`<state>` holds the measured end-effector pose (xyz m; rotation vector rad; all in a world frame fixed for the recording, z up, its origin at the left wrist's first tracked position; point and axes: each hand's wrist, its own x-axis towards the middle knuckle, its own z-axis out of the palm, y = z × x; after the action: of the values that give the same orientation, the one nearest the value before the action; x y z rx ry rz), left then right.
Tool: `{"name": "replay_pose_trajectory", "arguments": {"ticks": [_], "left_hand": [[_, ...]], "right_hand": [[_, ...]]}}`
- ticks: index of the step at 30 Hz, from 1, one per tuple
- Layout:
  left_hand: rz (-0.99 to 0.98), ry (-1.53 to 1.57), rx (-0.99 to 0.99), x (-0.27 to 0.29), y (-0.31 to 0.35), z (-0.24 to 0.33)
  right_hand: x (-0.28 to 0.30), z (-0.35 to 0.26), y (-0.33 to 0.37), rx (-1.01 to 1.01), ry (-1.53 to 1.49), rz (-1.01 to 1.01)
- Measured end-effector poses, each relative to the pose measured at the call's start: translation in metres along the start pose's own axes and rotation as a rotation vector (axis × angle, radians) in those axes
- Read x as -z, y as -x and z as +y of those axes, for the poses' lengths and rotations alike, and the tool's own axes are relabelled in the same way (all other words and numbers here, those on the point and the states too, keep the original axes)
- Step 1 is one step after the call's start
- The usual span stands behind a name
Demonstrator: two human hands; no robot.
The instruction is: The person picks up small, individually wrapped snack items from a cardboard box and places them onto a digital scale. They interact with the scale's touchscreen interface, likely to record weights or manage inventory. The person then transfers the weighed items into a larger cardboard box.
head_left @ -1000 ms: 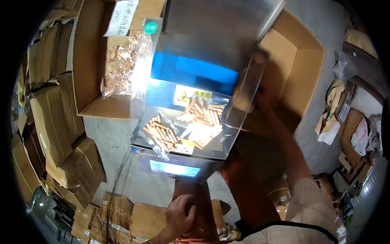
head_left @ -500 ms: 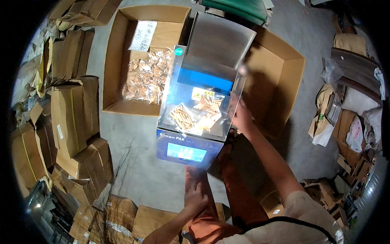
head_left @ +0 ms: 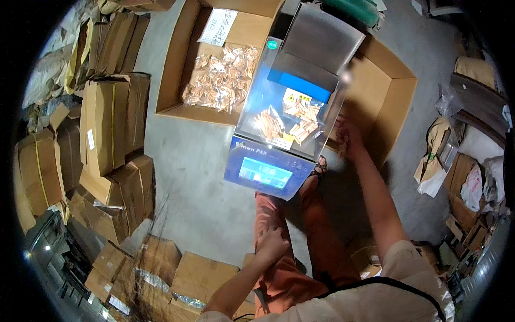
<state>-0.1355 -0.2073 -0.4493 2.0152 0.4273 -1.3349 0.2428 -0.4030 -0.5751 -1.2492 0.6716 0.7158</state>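
Blue panelling fronts the machine standing between the person's knees and two big cartons, and its lit screen faces back toward the lap. What catches me is the right hand: half a second ago it was close against the clear side wall, and now it sits a little farther out, over the near edge of the right carton. Its fingers look curled inward; from here I can't tell whether they pinch anything. The left hand hasn't left the left thigh, where it lies with its fingers loosely laid over the cloth, holding nothing that I can see.

The left bag of wooden pegs and the right cluster of pegs lie inside the clear-walled top, much as they did a second ago. To me that means the pegs there are untouched for now, and the right hand alone is active, out beside the machine. Off to the left, many small peg bags fill part of the left carton.
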Motion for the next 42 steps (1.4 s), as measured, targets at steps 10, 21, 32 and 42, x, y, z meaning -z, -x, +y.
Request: {"name": "replay_pose_trajectory", "arguments": {"ticks": [10,21,32,42], "left_hand": [[0.062,0.045,0.011,0.009,0.007,0.011],[0.005,0.101,0.067,0.023,0.010,0.020],[0.147,0.071,-0.060,-0.011,-0.003,-0.007],[0.126,0.055,0.002,0.018,-0.001,0.011]], "right_hand": [[-0.020,-0.009,0.005,-0.150,0.053,-0.082],[-0.002,0.011,-0.031,-0.159,0.060,-0.092],[-0.008,-0.036,0.035,0.031,-0.261,0.351],[-0.087,-0.124,0.077,0.055,0.459,-0.229]]}}
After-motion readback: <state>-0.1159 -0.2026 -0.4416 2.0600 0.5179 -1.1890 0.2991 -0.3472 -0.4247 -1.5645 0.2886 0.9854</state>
